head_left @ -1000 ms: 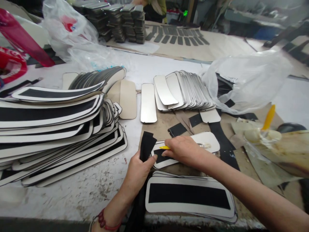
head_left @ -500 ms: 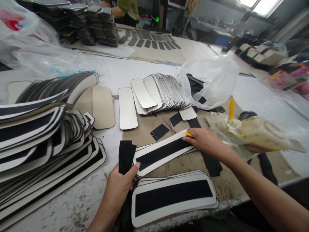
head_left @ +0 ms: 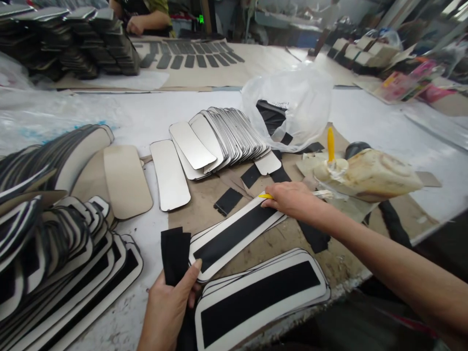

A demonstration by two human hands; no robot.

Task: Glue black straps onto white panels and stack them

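My left hand (head_left: 171,297) is closed around a bundle of black fabric strips (head_left: 175,256), its thumb resting on the left end of a white panel (head_left: 199,273). Down the middle of that panel runs a black strip (head_left: 234,234). At the panel's far right end, my right hand (head_left: 292,200) grips a yellow-handled brush (head_left: 266,196); a pale end sticks out behind the fingers. Those fingers press on the panel's corner. Just in front lies a stack of similar panels (head_left: 215,287), the top one also bearing a black strip.
Strip-faced panels (head_left: 109,292) pile up at left. Plain white panels (head_left: 170,175) fan out behind my hands, near a plastic bag (head_left: 310,92) with black pieces. A glue-smeared container (head_left: 387,173) holding another yellow handle (head_left: 331,144) stands right. A co-worker's hand (head_left: 137,24) shows at the back.
The view has swung right, so things on the table appear further left. Both hands keep their hold, and the panel lies between them as before.
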